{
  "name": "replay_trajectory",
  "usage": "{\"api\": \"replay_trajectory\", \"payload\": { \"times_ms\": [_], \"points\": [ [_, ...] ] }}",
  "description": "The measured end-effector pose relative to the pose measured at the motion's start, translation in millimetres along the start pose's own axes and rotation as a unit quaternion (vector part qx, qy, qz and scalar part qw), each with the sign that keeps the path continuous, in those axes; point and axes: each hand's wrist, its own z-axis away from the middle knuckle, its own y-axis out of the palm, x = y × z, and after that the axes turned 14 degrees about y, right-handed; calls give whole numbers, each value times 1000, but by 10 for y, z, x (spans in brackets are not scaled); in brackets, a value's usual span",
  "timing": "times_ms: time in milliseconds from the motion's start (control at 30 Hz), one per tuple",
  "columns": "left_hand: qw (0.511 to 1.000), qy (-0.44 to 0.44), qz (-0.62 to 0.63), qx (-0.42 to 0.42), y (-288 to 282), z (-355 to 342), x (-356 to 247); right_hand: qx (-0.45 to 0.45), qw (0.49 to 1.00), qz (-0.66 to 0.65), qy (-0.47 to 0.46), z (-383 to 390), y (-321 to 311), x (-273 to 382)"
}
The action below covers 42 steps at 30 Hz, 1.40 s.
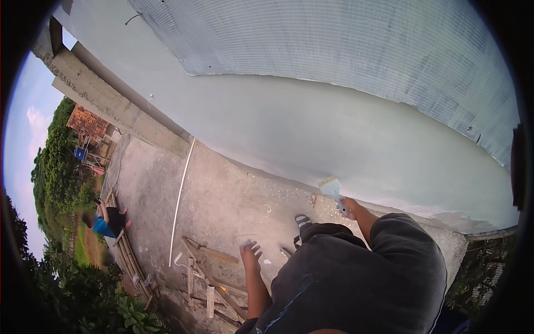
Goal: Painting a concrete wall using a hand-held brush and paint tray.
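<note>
My right hand (349, 207) grips the handle of a wide, light-grey paintbrush (331, 187), its pale bristles at the foot of a plastered grey-white wall (300, 128). My left hand (250, 250) hangs over the concrete floor (222, 200) with its fingers apart and grey smudges on the fingertips. My sandalled foot (302, 221) shows beside my dark clothing, near the wall's base.
Ribbed panels (345, 44) cover the upper wall. A white pipe (181, 200) lies across the floor. Wooden planks and a frame (200, 267) lie left of me. A person in blue (105, 222) sits on poles (130, 261) at the floor's left edge, beside trees.
</note>
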Motion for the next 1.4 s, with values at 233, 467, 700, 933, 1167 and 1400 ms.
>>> {"api": "replay_trajectory", "payload": {
  "times_ms": [233,467,700,933,1167,1400],
  "points": [
    [996,51,-19,74,255,-1296,-791,-16,999,-24,-26,-203,412,202],
    [974,36,-76,210,822,-2224,-1203,-87,991,-99,-35,-121,693,238],
    [886,1,-193,421,1310,-3197,-1289,-193,944,-241,-120,-295,1253,106],
    [755,16,-330,566,1602,-3881,-1359,-427,867,-252,-59,-530,2100,-306],
    [638,-19,-416,648,1655,-3895,-1139,-490,837,-242,21,-386,2662,-444],
    [568,-12,-458,684,1834,-3536,-934,-477,828,-289,58,-526,2595,-636]
  ]
}}
